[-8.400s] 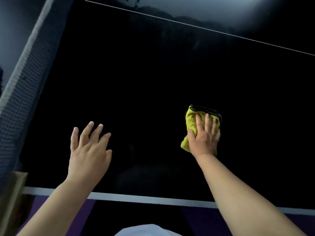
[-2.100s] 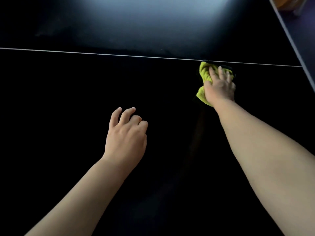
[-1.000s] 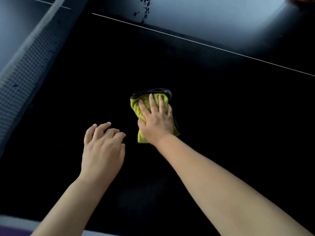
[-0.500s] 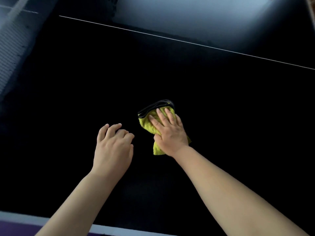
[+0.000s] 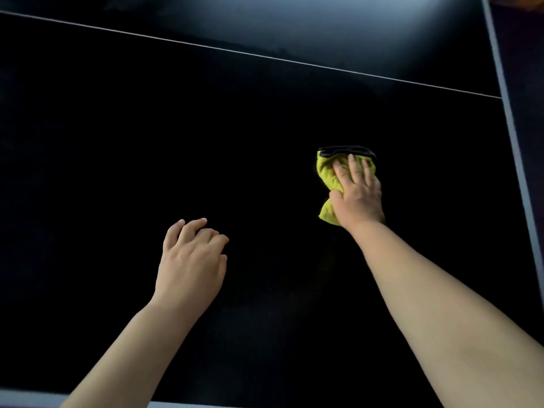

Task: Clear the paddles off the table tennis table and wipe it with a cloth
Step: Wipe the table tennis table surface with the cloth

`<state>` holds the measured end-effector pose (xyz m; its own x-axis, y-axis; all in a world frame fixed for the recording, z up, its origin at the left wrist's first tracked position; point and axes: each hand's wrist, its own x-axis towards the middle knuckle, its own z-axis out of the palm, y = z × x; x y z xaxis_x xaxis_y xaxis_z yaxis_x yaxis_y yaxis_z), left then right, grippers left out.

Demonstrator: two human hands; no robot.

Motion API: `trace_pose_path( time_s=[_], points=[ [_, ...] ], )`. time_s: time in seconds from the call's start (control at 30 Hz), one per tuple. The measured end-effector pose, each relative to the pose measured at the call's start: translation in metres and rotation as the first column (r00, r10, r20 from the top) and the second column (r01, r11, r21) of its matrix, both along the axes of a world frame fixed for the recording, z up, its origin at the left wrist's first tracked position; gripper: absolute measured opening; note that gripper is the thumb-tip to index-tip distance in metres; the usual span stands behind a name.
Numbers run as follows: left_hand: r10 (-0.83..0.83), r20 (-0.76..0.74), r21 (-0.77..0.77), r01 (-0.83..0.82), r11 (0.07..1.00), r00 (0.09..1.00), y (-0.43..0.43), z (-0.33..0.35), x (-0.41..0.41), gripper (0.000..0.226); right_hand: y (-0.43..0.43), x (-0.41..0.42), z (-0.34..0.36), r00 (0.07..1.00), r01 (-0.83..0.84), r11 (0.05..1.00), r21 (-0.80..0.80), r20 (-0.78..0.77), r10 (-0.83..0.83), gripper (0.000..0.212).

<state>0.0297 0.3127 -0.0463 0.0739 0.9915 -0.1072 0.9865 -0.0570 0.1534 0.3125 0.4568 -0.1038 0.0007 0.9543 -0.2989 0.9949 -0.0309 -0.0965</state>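
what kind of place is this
Likely an indoor games room or sports hall. The dark table has a thin white line and a white edge band, as on a table tennis table; the right hand presses a yellow cloth on it.

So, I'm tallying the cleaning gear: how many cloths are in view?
1. The yellow cloth lies on the table, pressed under the right hand. More could lie outside the view.

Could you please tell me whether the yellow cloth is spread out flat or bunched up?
Bunched up: the cloth shows folds under the right hand.
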Motion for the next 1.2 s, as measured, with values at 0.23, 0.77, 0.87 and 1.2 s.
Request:
trace_pose_path(
  time_s=[0.23, 0.77, 0.87, 1.2],
  points=[
    [0.031, 0.012, -0.039, -0.030, 0.999, 0.999, -0.026, -0.004, -0.017, 0.026, -0.045, 0.019, -0.004, 0.973, 0.226, 0.974, 0.025, 0.029, -0.227, 0.067],
    [0.253, -0.016, -0.037, -0.254, 0.967, 0.967, -0.149, -0.013, -0.171, 0.035, -0.107, -0.283, -0.004, 0.997, -0.071, 0.997, 0.000, -0.028, 0.071, 0.062],
    [0.296, -0.021, -0.043, -0.297, 0.954, 0.955, -0.179, -0.017, -0.201, 0.038, -0.121, -0.343, -0.004, 0.976, -0.206, 0.979, -0.011, -0.068, 0.205, 0.062],
    [0.384, -0.069, -0.020, -0.386, 0.922, 0.921, -0.240, -0.008, -0.242, 0.030, -0.238, -0.440, 0.002, 0.791, -0.610, 0.792, -0.008, -0.048, 0.609, 0.063]
  ],
)
